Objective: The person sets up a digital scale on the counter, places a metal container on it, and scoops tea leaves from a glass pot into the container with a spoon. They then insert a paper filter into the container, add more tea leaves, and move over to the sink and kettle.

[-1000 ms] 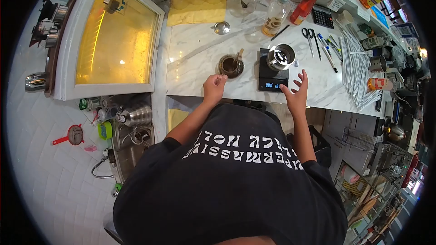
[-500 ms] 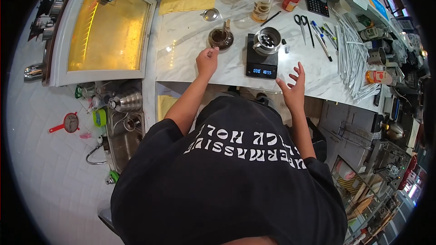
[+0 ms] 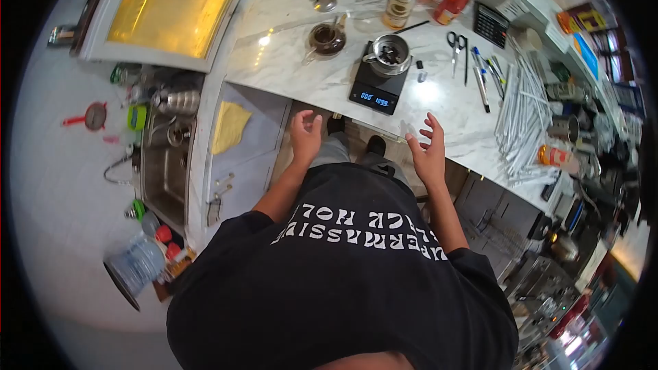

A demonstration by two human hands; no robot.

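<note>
My left hand [image 3: 306,136] is raised in front of the counter edge, its fingers curled loosely apart and nothing in them. My right hand [image 3: 428,152] hovers by the edge on the other side, fingers spread and holding nothing. Between and beyond them lies a black digital scale [image 3: 363,89] with lit blue digits. A shiny metal cup [image 3: 373,63] stands on the scale. To its left, a small glass teapot [image 3: 327,41] with dark contents sits on the counter, apart from both hands. A round metal lid [image 3: 325,3] lies behind the teapot.
A clear bottle [image 3: 401,0], a red bottle [image 3: 458,1] and a calculator [image 3: 491,25] stand or lie along the back. Scissors [image 3: 454,51], pens [image 3: 481,79] and a heap of white sticks [image 3: 517,116] are on the right. A sink [image 3: 164,178] is at left.
My left hand has drawn back from the teapot to in front of the counter, its fingers opening. The view has tilted and turned. My right hand stays open near the edge.
</note>
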